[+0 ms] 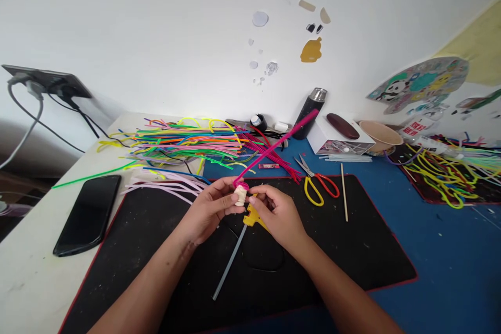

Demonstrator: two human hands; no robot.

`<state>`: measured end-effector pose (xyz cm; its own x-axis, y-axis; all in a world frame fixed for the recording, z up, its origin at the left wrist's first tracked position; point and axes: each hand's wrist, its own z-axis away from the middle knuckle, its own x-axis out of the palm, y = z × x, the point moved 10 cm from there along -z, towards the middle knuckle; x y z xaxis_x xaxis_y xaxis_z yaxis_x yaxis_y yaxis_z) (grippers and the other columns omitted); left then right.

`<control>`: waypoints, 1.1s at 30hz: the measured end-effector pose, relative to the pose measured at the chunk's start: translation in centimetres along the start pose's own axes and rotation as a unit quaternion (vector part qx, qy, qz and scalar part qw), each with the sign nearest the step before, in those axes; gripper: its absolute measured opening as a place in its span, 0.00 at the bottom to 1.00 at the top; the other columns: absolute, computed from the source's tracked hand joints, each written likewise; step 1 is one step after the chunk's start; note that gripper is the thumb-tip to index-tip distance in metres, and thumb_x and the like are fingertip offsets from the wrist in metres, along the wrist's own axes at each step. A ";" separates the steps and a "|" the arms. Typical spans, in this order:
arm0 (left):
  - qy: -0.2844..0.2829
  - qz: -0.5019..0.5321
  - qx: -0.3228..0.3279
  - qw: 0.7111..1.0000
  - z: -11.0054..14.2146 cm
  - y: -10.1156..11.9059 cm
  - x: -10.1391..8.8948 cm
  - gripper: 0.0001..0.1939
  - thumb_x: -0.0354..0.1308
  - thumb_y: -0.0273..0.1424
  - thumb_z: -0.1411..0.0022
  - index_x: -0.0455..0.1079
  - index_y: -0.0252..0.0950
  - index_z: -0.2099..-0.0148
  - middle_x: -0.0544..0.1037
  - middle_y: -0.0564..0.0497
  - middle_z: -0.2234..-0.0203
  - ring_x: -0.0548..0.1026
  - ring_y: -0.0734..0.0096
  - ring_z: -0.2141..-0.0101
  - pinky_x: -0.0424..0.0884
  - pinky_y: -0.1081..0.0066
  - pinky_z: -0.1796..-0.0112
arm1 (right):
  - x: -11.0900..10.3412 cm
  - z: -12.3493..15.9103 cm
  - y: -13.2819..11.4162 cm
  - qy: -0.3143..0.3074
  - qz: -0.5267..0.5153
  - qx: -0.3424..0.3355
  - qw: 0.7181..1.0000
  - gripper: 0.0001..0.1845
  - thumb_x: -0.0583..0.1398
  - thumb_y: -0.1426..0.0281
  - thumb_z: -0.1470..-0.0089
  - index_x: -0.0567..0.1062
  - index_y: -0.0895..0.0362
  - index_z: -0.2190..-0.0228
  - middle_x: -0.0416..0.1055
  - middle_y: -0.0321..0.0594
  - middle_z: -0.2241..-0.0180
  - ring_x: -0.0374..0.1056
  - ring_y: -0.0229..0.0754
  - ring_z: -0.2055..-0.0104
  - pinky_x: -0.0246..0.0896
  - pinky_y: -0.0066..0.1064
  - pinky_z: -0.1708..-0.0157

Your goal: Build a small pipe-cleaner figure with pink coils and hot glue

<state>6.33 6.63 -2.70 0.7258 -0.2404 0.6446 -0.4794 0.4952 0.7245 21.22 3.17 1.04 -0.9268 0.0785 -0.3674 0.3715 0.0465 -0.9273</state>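
Craft piece (pixel 240 197) pinched upright in left hand (pixel 211 206), presumably for steadiness. Right hand (pixel 281 214) curls just beside; cannot tell whether gripping. Pink pipe cleaner (pixel 276 146) slants up-right from grip, free end clear of fingers. Glue gun (pixel 254 217) below.

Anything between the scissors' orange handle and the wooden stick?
Only bare black mat separates the orange handle from the wooden stick, in the head view.

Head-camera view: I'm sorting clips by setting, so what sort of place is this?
Probably a craft workspace, perhaps at home: there are heaped multicoloured pipe cleaners, a yellow hot-glue gun and a pair of open scissors.
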 end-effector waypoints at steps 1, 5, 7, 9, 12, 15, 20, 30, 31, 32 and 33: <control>0.001 0.005 -0.002 1.000 0.0 0.0 -0.1 0.20 0.80 0.30 0.47 0.84 0.37 0.52 0.85 0.50 0.60 0.84 0.70 0.63 0.85 0.75 0.63 | 0.1 -0.1 0.1 0.004 -0.004 0.000 1.000 0.12 0.64 0.61 0.38 0.83 0.54 0.57 0.77 0.38 0.69 0.71 0.41 0.70 0.66 0.32 0.68; 0.013 0.018 -0.010 1.000 0.1 -0.1 -0.4 0.19 0.80 0.29 0.47 0.84 0.36 0.52 0.86 0.48 0.60 0.84 0.70 0.64 0.85 0.75 0.63 | 0.1 -0.2 0.3 0.011 -0.010 -0.001 1.000 0.12 0.64 0.61 0.37 0.83 0.54 0.57 0.80 0.39 0.67 0.72 0.42 0.69 0.67 0.32 0.68; 0.015 0.019 -0.017 1.000 0.1 -0.3 -0.4 0.20 0.80 0.29 0.47 0.84 0.35 0.52 0.86 0.48 0.60 0.85 0.69 0.64 0.85 0.75 0.63 | 0.1 -0.3 0.2 0.012 -0.016 -0.006 1.000 0.11 0.63 0.62 0.37 0.83 0.53 0.57 0.81 0.40 0.66 0.74 0.42 0.68 0.68 0.33 0.68; 0.013 0.017 -0.024 0.999 0.1 -0.4 -0.4 0.21 0.80 0.29 0.48 0.84 0.35 0.51 0.86 0.48 0.60 0.85 0.68 0.63 0.86 0.75 0.63 | 0.0 -0.4 0.0 0.015 -0.022 -0.012 1.000 0.10 0.63 0.63 0.36 0.82 0.53 0.57 0.83 0.41 0.65 0.75 0.43 0.68 0.68 0.32 0.68; 0.011 0.018 -0.031 0.999 0.2 -0.6 -0.4 0.21 0.80 0.29 0.48 0.84 0.35 0.51 0.86 0.48 0.60 0.85 0.68 0.63 0.85 0.75 0.63 | -0.2 -0.5 -0.3 0.026 -0.022 -0.020 0.999 0.09 0.63 0.64 0.37 0.83 0.53 0.59 0.83 0.40 0.66 0.74 0.42 0.70 0.68 0.31 0.69; 0.015 0.016 -0.039 0.999 0.2 -0.7 -0.4 0.21 0.80 0.28 0.48 0.84 0.34 0.51 0.87 0.47 0.60 0.86 0.66 0.62 0.85 0.75 0.63 | -0.3 -0.4 -0.6 0.036 -0.013 -0.027 0.999 0.08 0.64 0.65 0.38 0.83 0.53 0.61 0.82 0.38 0.69 0.73 0.40 0.72 0.66 0.30 0.71; 0.002 0.018 -0.056 0.998 0.3 -1.0 0.0 0.22 0.80 0.28 0.47 0.83 0.33 0.50 0.87 0.44 0.59 0.87 0.60 0.58 0.85 0.75 0.62 | -0.5 -0.2 -0.5 0.054 0.010 -0.029 0.998 0.07 0.64 0.65 0.39 0.82 0.53 0.63 0.79 0.36 0.72 0.71 0.39 0.74 0.64 0.29 0.73; 0.009 0.001 -0.052 0.999 0.3 -1.0 0.2 0.21 0.81 0.30 0.49 0.85 0.36 0.52 0.85 0.47 0.60 0.84 0.68 0.63 0.84 0.76 0.64 | -0.2 -0.2 -0.6 0.048 0.022 -0.039 0.998 0.06 0.62 0.65 0.38 0.78 0.52 0.66 0.79 0.36 0.72 0.71 0.39 0.74 0.64 0.30 0.72; 0.006 -0.003 -0.050 0.999 0.3 -0.9 0.2 0.21 0.81 0.30 0.49 0.85 0.36 0.52 0.84 0.47 0.60 0.84 0.68 0.63 0.84 0.76 0.64 | -0.2 -0.2 -0.6 0.045 0.027 -0.040 0.998 0.06 0.62 0.66 0.38 0.78 0.52 0.66 0.77 0.35 0.73 0.69 0.39 0.74 0.63 0.29 0.73; 0.003 -0.007 -0.048 0.999 0.3 -0.9 0.2 0.21 0.81 0.30 0.49 0.85 0.36 0.52 0.84 0.47 0.60 0.84 0.68 0.63 0.84 0.76 0.64 | -0.2 -0.2 -0.6 0.043 0.034 -0.041 0.998 0.05 0.62 0.66 0.38 0.77 0.52 0.66 0.75 0.34 0.74 0.68 0.38 0.75 0.62 0.29 0.74; 0.000 -0.011 -0.047 0.999 0.3 -0.9 0.3 0.21 0.81 0.31 0.49 0.85 0.36 0.52 0.84 0.48 0.60 0.84 0.68 0.63 0.84 0.76 0.64 | -0.2 -0.1 -0.7 0.042 0.040 -0.043 0.997 0.05 0.61 0.66 0.39 0.77 0.52 0.67 0.72 0.33 0.76 0.66 0.38 0.76 0.60 0.28 0.75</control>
<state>6.86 5.87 -3.12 0.7353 -0.2521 0.6291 -0.4150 0.5664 0.7120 21.19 3.25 1.74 -0.8875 0.1675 -0.4294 0.4508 0.1219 -0.8842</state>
